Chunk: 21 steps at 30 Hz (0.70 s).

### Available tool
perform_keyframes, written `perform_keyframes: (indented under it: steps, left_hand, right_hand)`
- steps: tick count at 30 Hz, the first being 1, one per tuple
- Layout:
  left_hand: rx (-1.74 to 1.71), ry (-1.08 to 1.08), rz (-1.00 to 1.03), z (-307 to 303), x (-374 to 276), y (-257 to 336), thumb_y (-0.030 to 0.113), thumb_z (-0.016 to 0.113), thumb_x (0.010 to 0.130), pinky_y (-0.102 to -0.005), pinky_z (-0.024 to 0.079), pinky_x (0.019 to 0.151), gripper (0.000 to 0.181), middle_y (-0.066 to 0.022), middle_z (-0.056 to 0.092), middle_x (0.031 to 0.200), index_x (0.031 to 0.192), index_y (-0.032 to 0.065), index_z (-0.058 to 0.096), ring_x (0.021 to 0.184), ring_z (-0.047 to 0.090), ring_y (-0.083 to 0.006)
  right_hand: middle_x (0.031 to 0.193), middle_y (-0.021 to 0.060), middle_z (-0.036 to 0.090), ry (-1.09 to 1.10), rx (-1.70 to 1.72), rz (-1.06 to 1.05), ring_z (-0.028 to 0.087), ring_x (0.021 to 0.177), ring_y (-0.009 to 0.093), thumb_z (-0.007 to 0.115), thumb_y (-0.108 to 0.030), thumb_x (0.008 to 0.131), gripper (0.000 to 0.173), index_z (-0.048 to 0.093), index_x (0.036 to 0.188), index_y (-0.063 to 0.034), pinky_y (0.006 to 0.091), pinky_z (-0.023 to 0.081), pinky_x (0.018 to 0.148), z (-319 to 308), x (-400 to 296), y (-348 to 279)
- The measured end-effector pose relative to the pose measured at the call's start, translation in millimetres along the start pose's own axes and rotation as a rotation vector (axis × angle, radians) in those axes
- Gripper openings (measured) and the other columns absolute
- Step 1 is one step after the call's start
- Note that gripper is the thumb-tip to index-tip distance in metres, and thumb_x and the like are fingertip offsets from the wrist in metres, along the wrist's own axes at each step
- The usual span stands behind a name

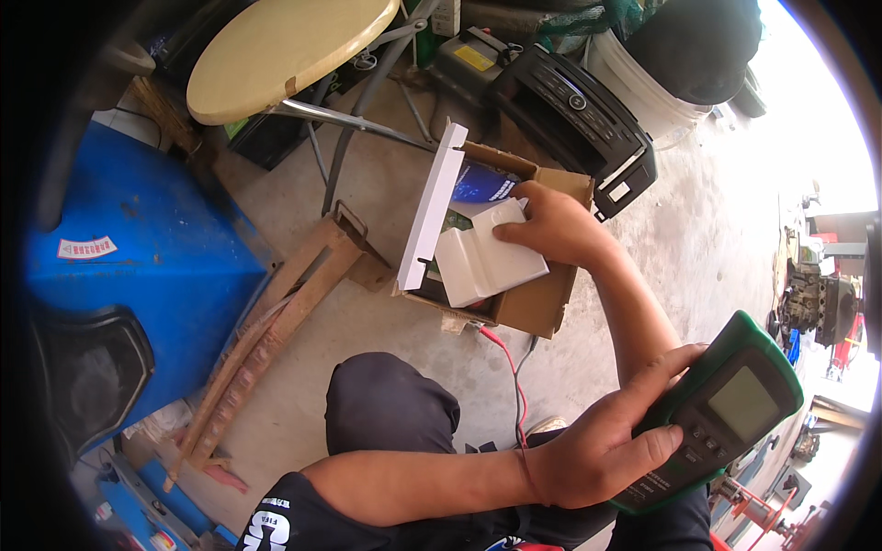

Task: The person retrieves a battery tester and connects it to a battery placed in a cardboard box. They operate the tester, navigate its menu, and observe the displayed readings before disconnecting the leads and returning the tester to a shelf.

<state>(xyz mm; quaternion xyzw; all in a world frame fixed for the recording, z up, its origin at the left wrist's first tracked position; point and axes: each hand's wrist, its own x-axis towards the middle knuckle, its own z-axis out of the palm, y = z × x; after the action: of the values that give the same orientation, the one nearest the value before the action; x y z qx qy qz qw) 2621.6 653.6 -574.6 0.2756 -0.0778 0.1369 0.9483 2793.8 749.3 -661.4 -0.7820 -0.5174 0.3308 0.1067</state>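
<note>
My left hand (606,441) grips a handheld digital meter (716,413) in a green casing, low on the right. Its grey display (746,404) shows no readable figures. Farther ahead, my right hand (555,224) has its thumb and fingers on the edge of a white stepped insert (489,258). That piece lies tilted over an opened cardboard box (537,303). Inside the box, a blue printed packet (482,184) and a bit of green show; the insert hides the rest. A red lead (497,339) and a black lead (527,351) run from the box towards my left wrist.
A round stool (289,58) stands beyond the box. Near it are a car dashboard panel (579,113), a battery (468,58) and a white bucket (648,89). Left are a rusty metal frame (275,330) and a blue cabinet (151,268). An engine (813,303) sits far right.
</note>
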Motion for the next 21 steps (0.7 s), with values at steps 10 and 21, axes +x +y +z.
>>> perform_keyframes:
  steps: [10, 21]
  left_hand:
    - [0.031, 0.024, 0.026, 0.1, -1.0, 0.6, 0.01, 0.047, 0.103, -0.0359, 0.031, 0.117, 0.07, -0.0183, 0.044, 0.151, 0.161, -0.0023, 0.01, 0.139, 0.043, -0.021]
    - [-0.08, 0.033, -0.023, -0.9, -2.8, 11.8, 0.01, 0.045, 0.103, -0.036, 0.031, 0.117, 0.07, -0.0181, 0.043, 0.152, 0.162, -0.0013, 0.009, 0.139, 0.043, -0.0218]
  right_hand:
    - [0.094, 0.0138, 0.074, 0.231, 0.556, 0.145, 0.072, 0.076, 0.019, 0.072, -0.026, 0.093, 0.051, 0.058, 0.132, 0.0036, 0.0312, 0.057, 0.057, -63.6, -20.7, 4.3]
    - [0.117, 0.0189, 0.072, -0.111, -0.539, 0.077, 0.068, 0.11, 0.036, 0.065, -0.041, 0.095, 0.046, 0.068, 0.12, -0.0036, 0.0445, 0.055, 0.093, 15.8, 37.0, -15.7]
